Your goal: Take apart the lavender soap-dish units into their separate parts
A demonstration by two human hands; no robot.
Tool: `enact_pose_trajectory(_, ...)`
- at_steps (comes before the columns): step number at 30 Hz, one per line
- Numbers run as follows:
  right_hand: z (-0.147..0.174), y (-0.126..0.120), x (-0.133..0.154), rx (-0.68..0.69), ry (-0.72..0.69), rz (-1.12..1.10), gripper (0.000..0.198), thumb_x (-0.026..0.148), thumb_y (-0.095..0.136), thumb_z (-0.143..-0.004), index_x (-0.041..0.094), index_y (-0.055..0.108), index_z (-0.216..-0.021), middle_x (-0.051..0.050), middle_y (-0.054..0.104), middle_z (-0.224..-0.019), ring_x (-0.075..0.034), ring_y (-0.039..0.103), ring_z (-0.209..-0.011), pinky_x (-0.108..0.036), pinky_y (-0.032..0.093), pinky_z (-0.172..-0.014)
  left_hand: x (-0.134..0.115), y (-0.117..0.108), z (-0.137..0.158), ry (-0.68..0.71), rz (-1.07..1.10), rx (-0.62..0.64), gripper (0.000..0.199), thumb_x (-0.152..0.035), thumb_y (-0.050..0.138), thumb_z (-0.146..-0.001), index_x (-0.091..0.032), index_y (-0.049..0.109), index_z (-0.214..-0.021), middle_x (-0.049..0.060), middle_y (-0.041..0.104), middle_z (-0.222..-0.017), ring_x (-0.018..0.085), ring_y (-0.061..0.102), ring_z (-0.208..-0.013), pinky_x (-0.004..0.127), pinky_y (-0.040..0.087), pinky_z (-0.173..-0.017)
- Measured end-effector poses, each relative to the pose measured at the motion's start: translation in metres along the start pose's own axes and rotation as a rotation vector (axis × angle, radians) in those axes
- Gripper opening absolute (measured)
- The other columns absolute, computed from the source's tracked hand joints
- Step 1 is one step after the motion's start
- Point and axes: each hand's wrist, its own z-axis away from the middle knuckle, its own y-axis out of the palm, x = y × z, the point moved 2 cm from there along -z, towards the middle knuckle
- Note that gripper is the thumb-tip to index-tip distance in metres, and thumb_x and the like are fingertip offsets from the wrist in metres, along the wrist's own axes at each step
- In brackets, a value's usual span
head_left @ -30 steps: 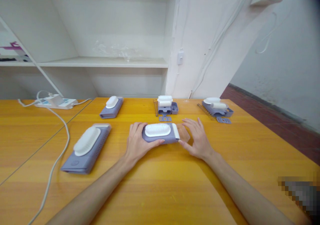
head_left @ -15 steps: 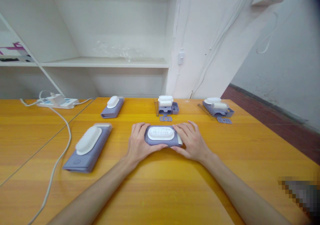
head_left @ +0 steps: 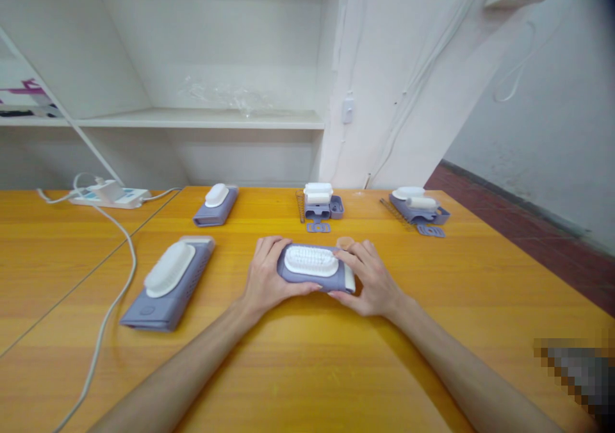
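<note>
Between my hands is a flat purple-grey case with a white oval scrubbing brush [head_left: 311, 261] on its top, bristles facing up. My left hand [head_left: 268, 271] wraps its left end, with the thumb along the near edge. At the right end, my right hand [head_left: 369, 279] grips it, fingertips over the brush's right side and thumb at the front edge. A cream strip shows at the case's right end. Just behind my right fingers is a small peach-coloured round thing [head_left: 344, 242], partly hidden.
Similar brush cases lie left [head_left: 170, 285] and back left [head_left: 216, 204]. Behind stand two opened sets [head_left: 318, 204] [head_left: 419, 207] with white rollers, springs and flat purple plates. A power strip [head_left: 113, 195] and its white cable [head_left: 129, 260] occupy the left. Blurred pixels cover something at lower right.
The right end of the brush case has swung slightly toward me along with my right hand. The peach-coloured round thing now shows behind my fingers. My left hand stays nearly still.
</note>
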Motion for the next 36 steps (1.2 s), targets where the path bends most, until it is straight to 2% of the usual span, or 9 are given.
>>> enact_pose_trajectory(3, 0.001, -0.001, 0.0, -0.047, -0.013, 0.0, 0.061, 0.049, 0.065, -0.074, 0.019, 0.047, -0.124, -0.012, 0.055, -0.105, -0.028, 0.05, -0.096, -0.042, 0.04, -0.079, 0.0, 0.0, 0.0, 0.004, 0.011, 0.001, 0.081, -0.068, 0.073, -0.051, -0.018, 0.055, -0.112, 0.011, 0.058, -0.106, 0.027, 0.053, -0.1, 0.042, 0.046, -0.09)
enact_pose_trajectory(7, -0.001, -0.004, -0.006, -0.139, 0.067, 0.048, 0.057, 0.051, 0.068, -0.072, 0.02, 0.053, -0.117, -0.011, 0.058, -0.102, -0.025, 0.049, -0.085, -0.04, 0.04, -0.076, 0.003, 0.0, -0.001, -0.049, -0.016, -0.061, 0.076, -0.066, 0.074, -0.053, -0.017, 0.056, -0.109, 0.01, 0.058, -0.102, 0.026, 0.053, -0.097, 0.041, 0.047, -0.087)
enact_pose_trajectory(12, -0.003, -0.002, -0.012, -0.133, 0.046, 0.116, 0.049, 0.052, 0.068, -0.073, 0.018, 0.06, -0.107, -0.011, 0.056, -0.098, -0.023, 0.048, -0.082, -0.039, 0.04, -0.074, 0.004, 0.002, -0.003, -0.054, -0.042, -0.093, 0.076, -0.065, 0.074, -0.053, -0.017, 0.056, -0.109, 0.01, 0.058, -0.102, 0.026, 0.053, -0.096, 0.041, 0.047, -0.086)
enact_pose_trajectory(18, 0.002, 0.0, -0.016, -0.145, 0.023, 0.073, 0.053, 0.047, 0.071, -0.072, 0.018, 0.054, -0.113, -0.013, 0.053, -0.107, -0.024, 0.049, -0.09, -0.041, 0.044, -0.078, 0.003, 0.002, -0.001, -0.045, -0.043, -0.091, 0.076, -0.065, 0.074, -0.053, -0.018, 0.055, -0.109, 0.01, 0.058, -0.102, 0.027, 0.053, -0.096, 0.041, 0.047, -0.086)
enact_pose_trajectory(25, 0.001, -0.007, -0.018, -0.065, -0.061, 0.056, 0.056, 0.045, 0.071, -0.072, 0.019, 0.05, -0.117, -0.015, 0.054, -0.113, -0.027, 0.052, -0.099, -0.044, 0.047, -0.083, 0.002, 0.001, -0.002, -0.04, -0.043, -0.076, 0.077, -0.066, 0.074, -0.053, -0.017, 0.055, -0.109, 0.01, 0.058, -0.103, 0.027, 0.053, -0.097, 0.041, 0.046, -0.087)
enact_pose_trajectory(28, 0.002, -0.009, -0.021, -0.068, -0.066, 0.086, 0.052, 0.039, 0.069, -0.075, 0.019, 0.05, -0.118, -0.015, 0.055, -0.111, -0.026, 0.053, -0.098, -0.043, 0.047, -0.082, 0.002, 0.001, -0.002, -0.058, -0.045, -0.078, 0.074, -0.065, 0.074, -0.054, -0.017, 0.057, -0.108, 0.01, 0.058, -0.102, 0.026, 0.053, -0.097, 0.041, 0.046, -0.087)
enact_pose_trajectory(32, 0.007, -0.007, -0.028, -0.115, 0.001, 0.087, 0.05, 0.033, 0.068, -0.076, 0.021, 0.049, -0.12, -0.014, 0.054, -0.112, -0.026, 0.054, -0.099, -0.043, 0.047, -0.083, 0.005, 0.0, -0.002, -0.122, -0.051, -0.098, 0.07, -0.065, 0.073, -0.056, -0.018, 0.057, -0.106, 0.01, 0.058, -0.101, 0.026, 0.053, -0.096, 0.04, 0.046, -0.086)
enact_pose_trajectory(36, 0.013, -0.006, -0.037, -0.184, 0.164, 0.053, 0.053, 0.027, 0.062, -0.078, 0.022, 0.044, -0.127, -0.014, 0.051, -0.126, -0.028, 0.051, -0.112, -0.046, 0.043, -0.093, 0.009, 0.0, -0.004, -0.22, -0.068, -0.097, 0.064, -0.065, 0.071, -0.059, -0.018, 0.058, -0.102, 0.008, 0.058, -0.1, 0.026, 0.053, -0.094, 0.04, 0.046, -0.084)
